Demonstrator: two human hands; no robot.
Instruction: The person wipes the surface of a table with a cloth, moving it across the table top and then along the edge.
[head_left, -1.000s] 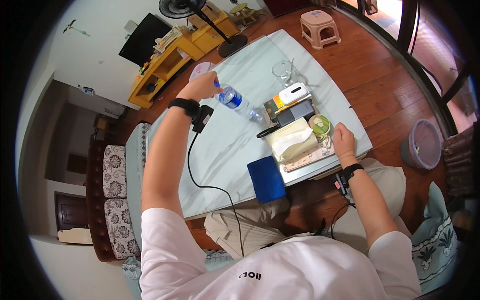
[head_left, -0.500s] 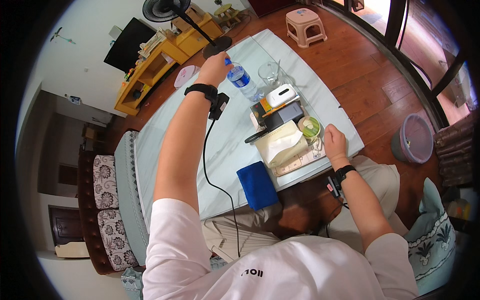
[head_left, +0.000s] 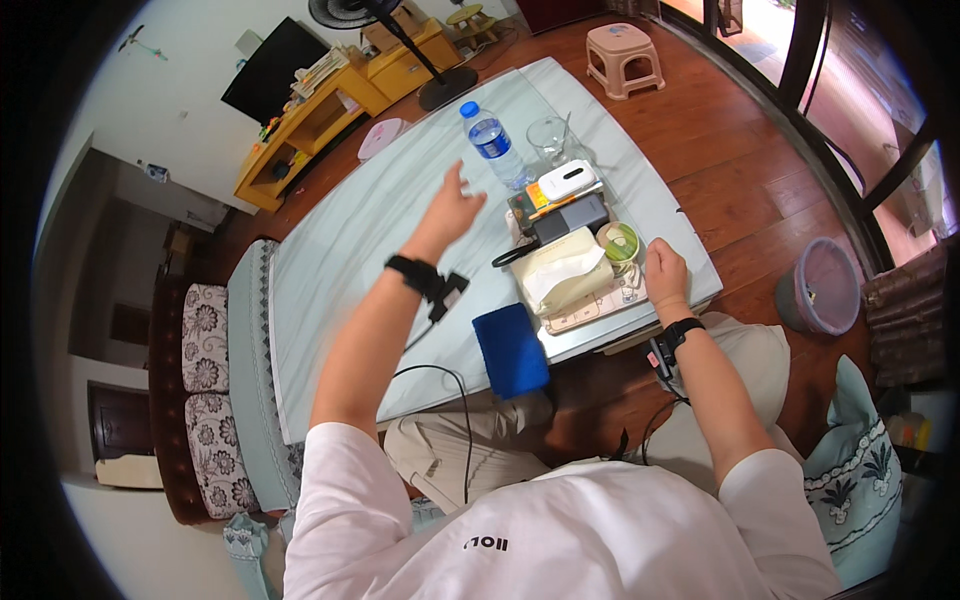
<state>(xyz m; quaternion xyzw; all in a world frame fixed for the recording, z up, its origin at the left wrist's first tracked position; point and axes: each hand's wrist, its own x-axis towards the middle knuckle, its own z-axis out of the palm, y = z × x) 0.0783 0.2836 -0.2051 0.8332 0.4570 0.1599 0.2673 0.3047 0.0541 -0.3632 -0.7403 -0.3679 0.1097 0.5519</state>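
Observation:
My left hand (head_left: 452, 212) hangs over the table, fingers apart and holding nothing. Just beyond its fingertips a clear water bottle (head_left: 492, 144) with a blue cap and blue label stands upright, not touched by the hand. By the right edge of the table my right hand (head_left: 665, 272) rests as a closed fist, with nothing visible in it. Beside that fist sit a round green-topped container (head_left: 618, 242) and a cream tissue pack (head_left: 563, 272) with a tissue sticking out. Each wrist wears a black strap with a small cabled device.
A glass mug (head_left: 551, 143) stands right of the bottle. A white oval device (head_left: 566, 180) and a dark grey box (head_left: 572, 218) lie in the cluster. A folded blue cloth (head_left: 511, 350) overhangs the table's near edge. A bin (head_left: 822, 286) and a stool (head_left: 624, 62) are on the floor.
My left hand has let go of the bottle's cap and drawn back toward me, its fingers opening. The bottle stays standing on the table. My right fist keeps its place.

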